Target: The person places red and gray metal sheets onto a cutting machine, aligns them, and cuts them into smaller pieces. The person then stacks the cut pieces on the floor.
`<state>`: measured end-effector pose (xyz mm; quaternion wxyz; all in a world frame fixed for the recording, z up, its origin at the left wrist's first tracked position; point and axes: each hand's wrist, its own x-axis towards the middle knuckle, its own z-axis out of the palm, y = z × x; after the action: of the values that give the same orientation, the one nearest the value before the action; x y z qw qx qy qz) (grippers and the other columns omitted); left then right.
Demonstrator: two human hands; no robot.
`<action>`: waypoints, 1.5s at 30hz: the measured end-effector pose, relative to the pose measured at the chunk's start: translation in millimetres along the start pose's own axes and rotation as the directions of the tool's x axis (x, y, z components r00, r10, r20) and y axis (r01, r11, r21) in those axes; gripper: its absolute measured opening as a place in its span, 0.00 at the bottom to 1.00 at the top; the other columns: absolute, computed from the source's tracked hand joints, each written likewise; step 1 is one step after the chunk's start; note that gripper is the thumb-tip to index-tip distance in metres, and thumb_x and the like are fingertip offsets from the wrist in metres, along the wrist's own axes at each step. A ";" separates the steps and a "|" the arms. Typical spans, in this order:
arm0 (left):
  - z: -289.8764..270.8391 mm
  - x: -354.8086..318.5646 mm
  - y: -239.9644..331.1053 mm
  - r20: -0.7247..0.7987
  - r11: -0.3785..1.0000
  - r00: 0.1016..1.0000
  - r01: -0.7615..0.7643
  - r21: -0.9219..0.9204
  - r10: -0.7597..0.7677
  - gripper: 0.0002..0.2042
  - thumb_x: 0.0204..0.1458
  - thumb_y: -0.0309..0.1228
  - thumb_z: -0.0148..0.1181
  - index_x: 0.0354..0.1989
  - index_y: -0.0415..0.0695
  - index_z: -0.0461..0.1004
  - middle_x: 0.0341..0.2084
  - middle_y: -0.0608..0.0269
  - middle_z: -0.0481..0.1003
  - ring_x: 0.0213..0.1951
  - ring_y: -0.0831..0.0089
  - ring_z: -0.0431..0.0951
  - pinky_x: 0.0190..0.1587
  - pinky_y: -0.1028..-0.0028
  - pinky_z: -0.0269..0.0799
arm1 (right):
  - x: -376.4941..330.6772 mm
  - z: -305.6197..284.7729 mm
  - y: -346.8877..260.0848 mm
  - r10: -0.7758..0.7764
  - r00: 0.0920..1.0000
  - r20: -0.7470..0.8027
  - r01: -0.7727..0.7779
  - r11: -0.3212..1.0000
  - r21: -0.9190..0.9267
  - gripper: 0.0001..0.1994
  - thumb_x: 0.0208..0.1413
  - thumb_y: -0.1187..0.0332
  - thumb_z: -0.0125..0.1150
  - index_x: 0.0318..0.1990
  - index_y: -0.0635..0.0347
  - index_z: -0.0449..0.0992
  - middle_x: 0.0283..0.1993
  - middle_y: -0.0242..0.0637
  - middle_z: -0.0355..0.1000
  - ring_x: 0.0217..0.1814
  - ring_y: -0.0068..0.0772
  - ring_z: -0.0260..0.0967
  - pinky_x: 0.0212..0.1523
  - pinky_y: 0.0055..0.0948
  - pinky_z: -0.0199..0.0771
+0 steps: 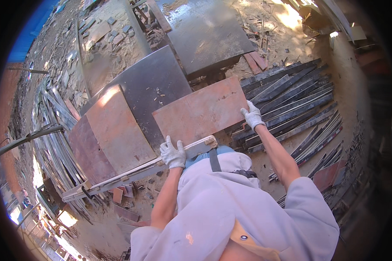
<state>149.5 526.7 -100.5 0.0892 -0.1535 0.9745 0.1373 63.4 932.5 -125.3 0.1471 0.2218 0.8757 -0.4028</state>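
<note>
A reddish-brown rectangular board (202, 108) lies partly over a dark table surface (154, 82), tilted up to the right. My right hand (252, 117), in a pale work glove, grips its right edge. At the board's near left corner is my left hand (173, 154), also gloved. Its fingers are stretched out and apart, touching the board's near edge beside a long straight rail (139, 168). Left of it, another reddish-brown board (119, 126) rests on the table, with a darker purplish piece (89, 148) along its left side.
A second dark table (209, 37) stands beyond. Dark strips (292, 102) are heaped on the ground to the right. Long thin strips (54, 126) pile up at the left, near a metal bar (28, 137). Offcuts (98, 32) litter the ground at the far left.
</note>
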 end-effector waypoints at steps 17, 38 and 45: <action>-21.8 92.2 6.5 0.053 0.991 0.993 0.111 -0.080 -0.106 0.43 0.59 0.48 0.65 0.76 0.35 0.55 0.73 0.22 0.52 0.73 0.31 0.57 0.75 0.45 0.54 | 67.3 43.1 -43.6 -0.138 0.989 -0.051 0.120 0.956 -0.267 0.33 0.59 0.59 0.69 0.70 0.61 0.68 0.62 0.59 0.73 0.67 0.62 0.69 0.67 0.51 0.70; -31.7 150.6 8.2 -0.190 0.995 0.979 0.081 0.062 -0.068 0.33 0.58 0.46 0.64 0.69 0.41 0.68 0.71 0.33 0.61 0.72 0.39 0.61 0.73 0.45 0.55 | 104.7 74.1 -95.7 -0.108 0.992 0.066 0.123 0.947 -0.296 0.37 0.63 0.54 0.66 0.74 0.66 0.62 0.68 0.62 0.69 0.70 0.62 0.66 0.70 0.50 0.68; -35.4 154.1 13.7 -0.226 0.996 0.972 0.074 0.045 -0.062 0.30 0.56 0.44 0.65 0.64 0.39 0.72 0.65 0.37 0.67 0.68 0.40 0.64 0.71 0.46 0.58 | 113.4 71.4 -97.2 -0.145 0.987 0.069 0.159 0.938 -0.308 0.36 0.63 0.55 0.66 0.73 0.65 0.64 0.68 0.60 0.69 0.70 0.62 0.66 0.70 0.50 0.67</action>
<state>-4.0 486.5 -97.0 -0.0130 -0.1988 0.9758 0.0902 -77.6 852.0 -157.7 0.1684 0.1182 0.9395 -0.2740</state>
